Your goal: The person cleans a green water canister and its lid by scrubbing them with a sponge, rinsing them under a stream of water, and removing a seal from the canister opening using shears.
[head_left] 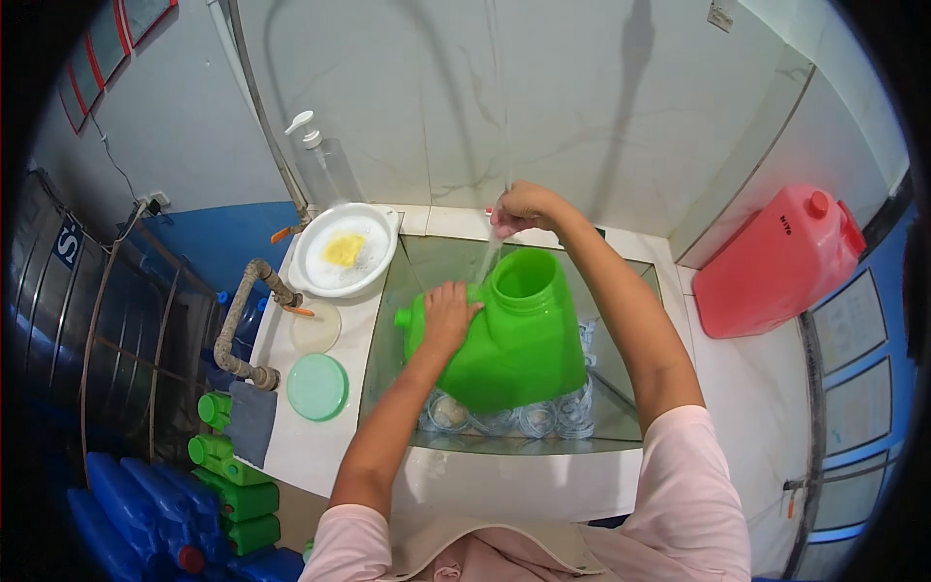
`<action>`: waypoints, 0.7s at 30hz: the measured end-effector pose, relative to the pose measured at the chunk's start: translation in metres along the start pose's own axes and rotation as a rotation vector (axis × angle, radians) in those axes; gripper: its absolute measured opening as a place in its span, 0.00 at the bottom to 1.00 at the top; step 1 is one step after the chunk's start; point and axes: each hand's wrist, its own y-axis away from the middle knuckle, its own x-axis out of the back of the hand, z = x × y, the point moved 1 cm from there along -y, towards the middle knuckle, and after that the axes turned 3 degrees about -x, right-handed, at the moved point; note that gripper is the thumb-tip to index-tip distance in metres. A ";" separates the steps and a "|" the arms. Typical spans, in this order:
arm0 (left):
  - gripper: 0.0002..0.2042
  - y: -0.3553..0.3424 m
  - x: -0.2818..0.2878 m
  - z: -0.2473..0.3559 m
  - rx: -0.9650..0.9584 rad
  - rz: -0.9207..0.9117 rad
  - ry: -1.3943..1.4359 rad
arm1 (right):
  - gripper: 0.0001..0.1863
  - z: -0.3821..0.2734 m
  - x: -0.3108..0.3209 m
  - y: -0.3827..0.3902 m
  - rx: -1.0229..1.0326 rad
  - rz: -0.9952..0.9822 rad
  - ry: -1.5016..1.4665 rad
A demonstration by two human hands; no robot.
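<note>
A bright green plastic jug stands tilted in the sink, its wide round mouth uncapped and facing up. My left hand grips its left shoulder, beside a small green spout cap. Beyond the jug's mouth, at the back edge of the sink, my right hand is closed with fingers pinched. A pale, see-through streak runs down from it toward the jug; whether this is water or a clear tube I cannot tell. Under the jug lie several bluish-white coiled bundles.
At left are a white basin with suds and a yellow sponge, a pump bottle, a mint-green lid and a bent pipe. A red jug stands right. Blue jugs stand lower left.
</note>
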 end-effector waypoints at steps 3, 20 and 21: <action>0.26 -0.025 -0.012 -0.002 -0.189 0.142 0.052 | 0.07 -0.004 -0.010 0.004 0.011 0.012 -0.062; 0.26 0.003 0.027 0.042 0.511 -0.434 0.458 | 0.31 0.091 -0.064 0.034 0.480 -0.148 1.125; 0.25 0.008 0.019 0.040 0.497 -0.403 0.542 | 0.34 0.098 -0.074 0.048 0.631 0.016 1.222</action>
